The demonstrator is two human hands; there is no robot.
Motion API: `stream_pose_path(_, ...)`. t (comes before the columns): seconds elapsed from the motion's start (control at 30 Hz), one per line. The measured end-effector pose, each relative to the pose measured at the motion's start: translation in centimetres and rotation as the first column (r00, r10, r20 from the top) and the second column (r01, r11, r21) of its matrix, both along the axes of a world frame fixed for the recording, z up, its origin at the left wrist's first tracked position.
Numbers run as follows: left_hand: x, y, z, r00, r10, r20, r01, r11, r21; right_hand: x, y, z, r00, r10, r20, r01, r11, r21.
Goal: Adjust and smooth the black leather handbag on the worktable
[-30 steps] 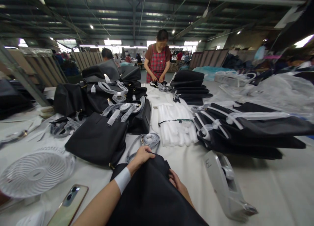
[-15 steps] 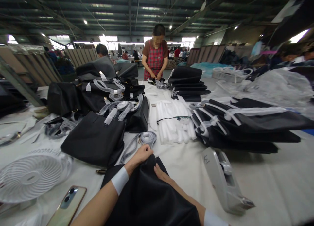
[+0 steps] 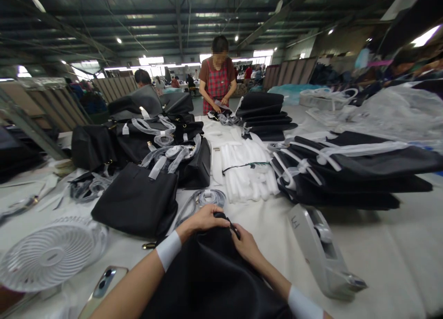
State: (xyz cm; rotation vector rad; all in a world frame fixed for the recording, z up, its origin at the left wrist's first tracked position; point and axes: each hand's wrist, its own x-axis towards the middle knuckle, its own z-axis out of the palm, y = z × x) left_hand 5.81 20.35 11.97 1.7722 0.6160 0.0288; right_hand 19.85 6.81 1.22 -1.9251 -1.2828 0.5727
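Observation:
A black bag (image 3: 211,282) lies on the white table right in front of me. My left hand (image 3: 204,219) grips its far top edge, fingers curled over the fabric. My right hand (image 3: 246,243) pinches the same edge just to the right, close to the left hand. Both wrists wear white bands. Beyond my hands lies a coiled strap wrapped in clear film (image 3: 205,199).
A grey tape dispenser (image 3: 320,252) sits right of the bag. A white fan (image 3: 51,252) and a phone (image 3: 102,285) lie at the left. Black bags (image 3: 138,199) pile up left and right (image 3: 346,171), with white foam strips (image 3: 247,171) between. A person in a red apron (image 3: 218,81) works at the far end.
My right hand came up from the bag's side to its top edge, beside the left hand. The left hand shifted slightly along that edge.

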Motion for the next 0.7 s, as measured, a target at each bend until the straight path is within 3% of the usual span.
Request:
stream_pose_path(0.1, -0.6, -0.1, 0.6, 0.997, 0.073, 0.022, -0.074, 0.997, 0.009, 0.0, 0.7, 1.2, 0.999, 0.03, -0.025, -0.03, 0.999, -0.016)
stream_pose_path(0.2, -0.7, -0.3, -0.9, 0.971, 0.238, -0.016, -0.237, 0.97, 0.057, 1.1, -0.3, 1.4, 0.996, -0.077, 0.054, 0.08, 0.996, -0.042)
stream_pose_path(0.33, -0.1, -1.4, -4.1, 0.935, 0.348, -0.066, -0.342, 0.935, 0.096, 2.5, -2.8, -0.3, 0.969, -0.163, 0.185, 0.184, 0.978, -0.098)
stream_pose_path(0.43, 0.1, -2.1, -5.1, 0.937, 0.349, 0.018, -0.349, 0.931, 0.107, 2.4, -3.8, -1.8, 0.96, -0.151, 0.236, 0.178, 0.979, -0.1)
stream_pose_path(0.53, -0.2, -2.2, -5.0, 0.936, 0.339, 0.091, -0.348, 0.932, 0.106, 2.3, -3.9, -2.1, 0.953, -0.171, 0.251, 0.173, 0.985, 0.015)
stream_pose_path(0.63, -0.6, -2.0, -4.8, 0.934, 0.335, 0.122, -0.348, 0.932, 0.104, 2.3, -3.7, -0.8, 0.964, -0.2, 0.177, 0.154, 0.958, 0.243)
stream_pose_path(0.7, -0.6, -1.9, -4.6, 0.935, 0.327, 0.139, -0.343, 0.934, 0.105, 2.2, -3.6, 0.3, 0.981, -0.183, 0.065, 0.156, 0.943, 0.292)
